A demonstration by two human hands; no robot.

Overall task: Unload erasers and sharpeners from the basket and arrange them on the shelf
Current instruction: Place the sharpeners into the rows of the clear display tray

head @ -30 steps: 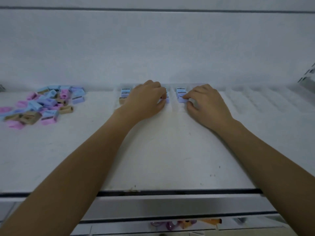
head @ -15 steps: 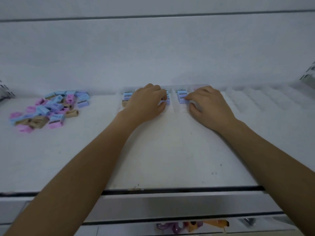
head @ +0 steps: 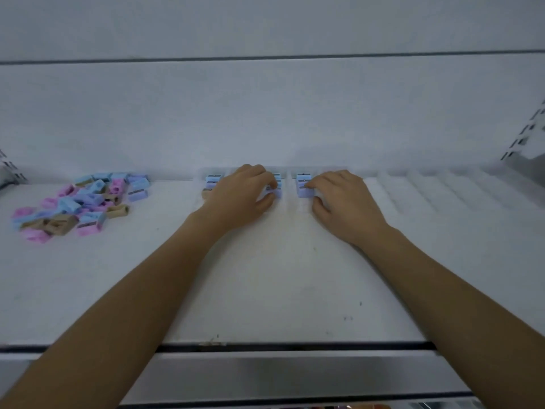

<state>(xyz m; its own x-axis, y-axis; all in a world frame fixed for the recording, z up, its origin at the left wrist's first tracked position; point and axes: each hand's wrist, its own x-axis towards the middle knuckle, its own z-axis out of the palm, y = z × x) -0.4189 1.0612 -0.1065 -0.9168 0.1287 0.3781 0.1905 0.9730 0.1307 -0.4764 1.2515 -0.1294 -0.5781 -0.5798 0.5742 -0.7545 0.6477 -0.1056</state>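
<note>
Shelf (head: 265, 290): arranging step in hand. Near the back edge, centre, the left hand (head: 241, 196) pinches a blue sharpener (head: 277, 192). The right hand (head: 342, 199), fingers curled, touches the next row (head: 303, 187); grip unclear. Next move, likely: seat pieces square. Loose pile (head: 79, 202) lies back-left. Clear dividers (head: 427, 190) back-right constrain placement.

White shelf (head: 283, 290) – loose sharpener pile (head: 79, 202), lined-up sharpeners (head: 303, 185)

White shelf (head: 280, 290): matte deck with small dark specks near the front edge. A dark strip (head: 295, 346) runs along that edge, above a reflective metal rail (head: 295, 374). Back panel (head: 265, 113): plain white, crossed by one dark horizontal seam (head: 265, 57). Slotted upright (head: 528, 131): far right. Lighting: even, cool.
</note>
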